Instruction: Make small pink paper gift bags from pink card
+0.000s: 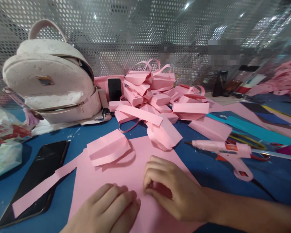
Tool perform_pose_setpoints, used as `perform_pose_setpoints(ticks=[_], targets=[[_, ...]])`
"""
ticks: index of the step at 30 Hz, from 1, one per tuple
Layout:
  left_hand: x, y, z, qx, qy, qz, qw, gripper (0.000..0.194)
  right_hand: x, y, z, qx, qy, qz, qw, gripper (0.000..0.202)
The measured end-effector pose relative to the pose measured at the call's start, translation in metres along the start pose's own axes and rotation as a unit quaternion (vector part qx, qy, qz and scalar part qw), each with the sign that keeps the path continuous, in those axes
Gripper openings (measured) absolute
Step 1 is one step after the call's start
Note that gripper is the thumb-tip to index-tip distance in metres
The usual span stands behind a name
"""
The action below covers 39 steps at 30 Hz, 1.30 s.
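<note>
A flat sheet of smooth, matte pink paper lies on the counter right in front of the person, under both hands. The left hand rests low over it, knuckles up and fingers bent together; the right hand is curled just beside it, thumb and fingertips drawn close, leaving a hollow in the palm. Whether either grip is closed on anything I cannot tell. On the sheet's far part sits a folded pink paper box, crisp at the creases, with a curved band at its right side.

The sheet runs away from the person toward the heap of pink boxes, its near end hidden or out of view. The folded box lies crosswise, its long axis rising slightly to the right. A rough-edged pink strip slants toward the lower left across a dark phone. To the right, a pink plastic glue gun aims its dark nozzle left.

The counter is deep blue with pale flecks. A pale, softly embossed backpack stands at the back left, before a shiny metal panel punched with small holes.
</note>
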<state>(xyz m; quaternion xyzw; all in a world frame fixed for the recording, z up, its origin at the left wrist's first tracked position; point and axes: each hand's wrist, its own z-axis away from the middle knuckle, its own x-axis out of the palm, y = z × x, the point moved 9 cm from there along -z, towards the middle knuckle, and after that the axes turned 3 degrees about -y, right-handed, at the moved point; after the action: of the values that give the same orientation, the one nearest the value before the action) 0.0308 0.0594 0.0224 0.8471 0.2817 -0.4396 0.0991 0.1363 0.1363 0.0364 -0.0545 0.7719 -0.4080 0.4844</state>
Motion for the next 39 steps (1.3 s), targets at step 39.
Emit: perform_pose_setpoints(ticks=[39], targets=[[-0.001,0.001,-0.002,0.003,-0.008,0.002,1.0,0.032,0.003,-0.006,-0.002,-0.03,-0.006,-0.015,0.999,0.022]])
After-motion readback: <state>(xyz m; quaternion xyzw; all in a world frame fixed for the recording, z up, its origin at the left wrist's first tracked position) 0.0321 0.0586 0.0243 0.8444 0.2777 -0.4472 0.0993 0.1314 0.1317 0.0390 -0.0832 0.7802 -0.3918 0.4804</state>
